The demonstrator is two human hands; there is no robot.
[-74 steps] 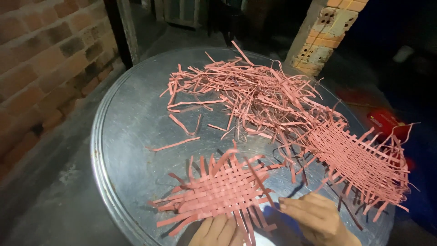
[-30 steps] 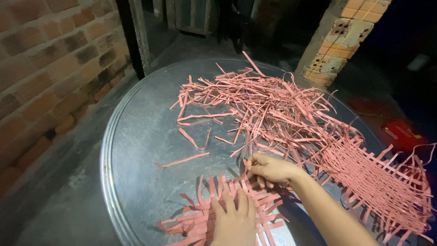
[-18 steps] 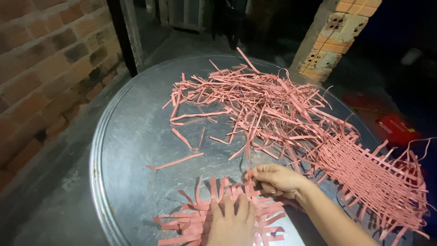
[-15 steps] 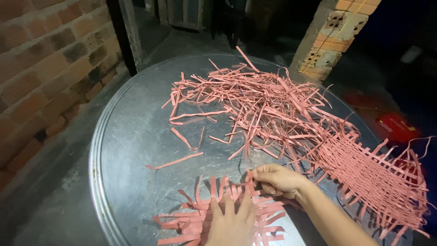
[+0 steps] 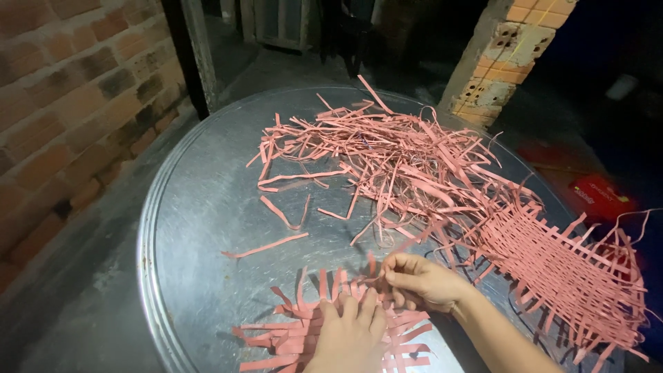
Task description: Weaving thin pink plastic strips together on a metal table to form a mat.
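On the near side of a round metal tray lies a small woven mat of pink strips. My left hand lies flat on this mat, fingers spread, pressing it down. Just beyond it, my right hand pinches a long pink strip at the mat's far edge; the strip runs up toward the loose pile. A heap of loose pink strips covers the far half of the tray. A larger woven pink mat rests at the right.
Single strips lie scattered on the bare metal left of centre. A brick wall stands at the left and a brick pillar behind the tray. A red packet lies on the dark floor at the right.
My right hand moved from the tray's near edge up to the small mat's far edge and took hold of a strip. My left hand stayed on the mat.
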